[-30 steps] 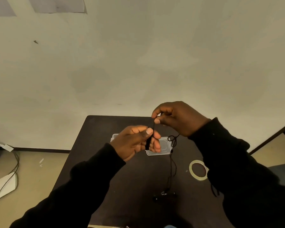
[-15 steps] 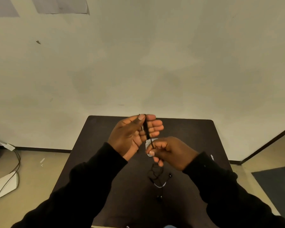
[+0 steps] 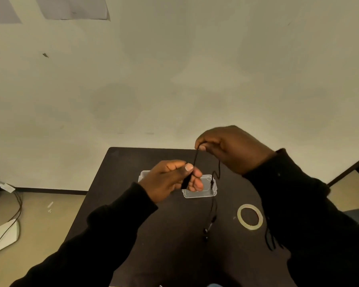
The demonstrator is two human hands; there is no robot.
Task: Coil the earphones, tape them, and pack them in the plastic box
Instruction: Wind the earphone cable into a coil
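The black earphones are held above a dark table. My left hand pinches turns of the cable between thumb and fingers. My right hand, higher and to the right, pinches the cable and holds it taut from the left hand. The loose end hangs down from there, with the earbuds dangling just over the table. A clear plastic box sits on the table behind my left hand, partly hidden by it. A tape roll lies flat to the right.
The table stands against a pale wall. To its left, on the floor, are a white object and dark cables. My black sleeves cover the near part of the table.
My right hand has swung up from below the left hand to above and right of it, pulling the cable round. The tape roll and box have come back into view.
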